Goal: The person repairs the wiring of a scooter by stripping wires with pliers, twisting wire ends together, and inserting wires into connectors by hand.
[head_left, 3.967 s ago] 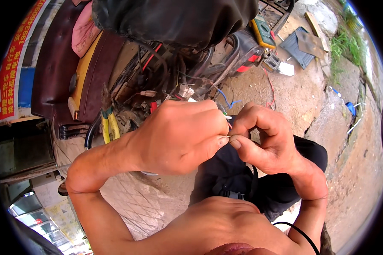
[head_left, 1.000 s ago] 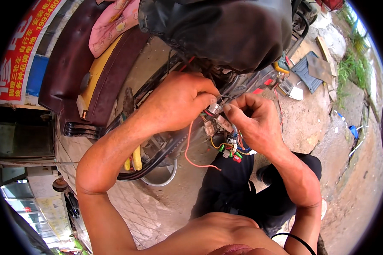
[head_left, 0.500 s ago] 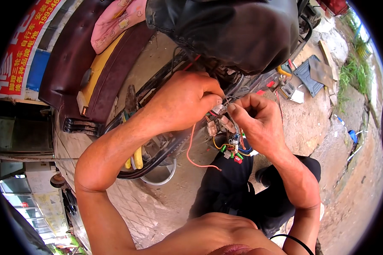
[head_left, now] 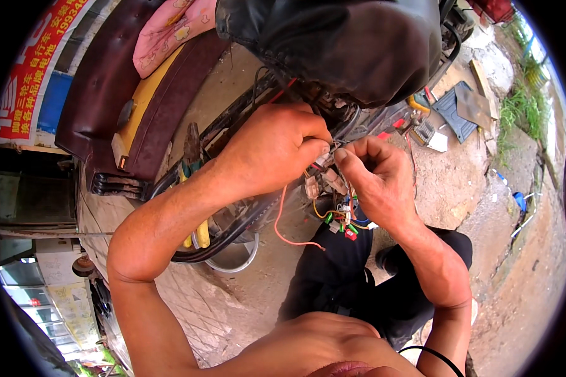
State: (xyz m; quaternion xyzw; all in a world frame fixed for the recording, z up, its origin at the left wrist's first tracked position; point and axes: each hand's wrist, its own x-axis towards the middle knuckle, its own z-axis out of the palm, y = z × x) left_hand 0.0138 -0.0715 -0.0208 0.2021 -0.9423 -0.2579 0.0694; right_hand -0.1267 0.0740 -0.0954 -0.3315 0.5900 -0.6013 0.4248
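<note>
My left hand [head_left: 280, 143] is closed in a pinch, thumb against fingers, on thin dark wires [head_left: 334, 149] of a vehicle's wiring. Facing it, my right hand [head_left: 383, 179] pinches the same wires between thumb and forefinger; the fingertips of both hands are nearly together. Exactly which strand each hand grips is too small to tell. Pale plug connectors [head_left: 312, 187] hang just below the fingers. Lower down dangles a cluster of coloured wires with small green, red and white connectors [head_left: 344, 225]. A loose orange wire [head_left: 279, 227] curves downward under my left hand.
A black padded cover [head_left: 352, 50] bulges above my hands over the vehicle's frame [head_left: 255, 220]. On the left stands a maroon sofa [head_left: 163, 107] with a pink cushion [head_left: 170, 31]. Beneath the frame is a metal basin [head_left: 236, 257]. Tools and a dark plastic tray [head_left: 456, 112] lie at right.
Both hands keep their pinch on the wires at nearly the same place. The fingertips and the hanging connectors have shifted only slightly.
</note>
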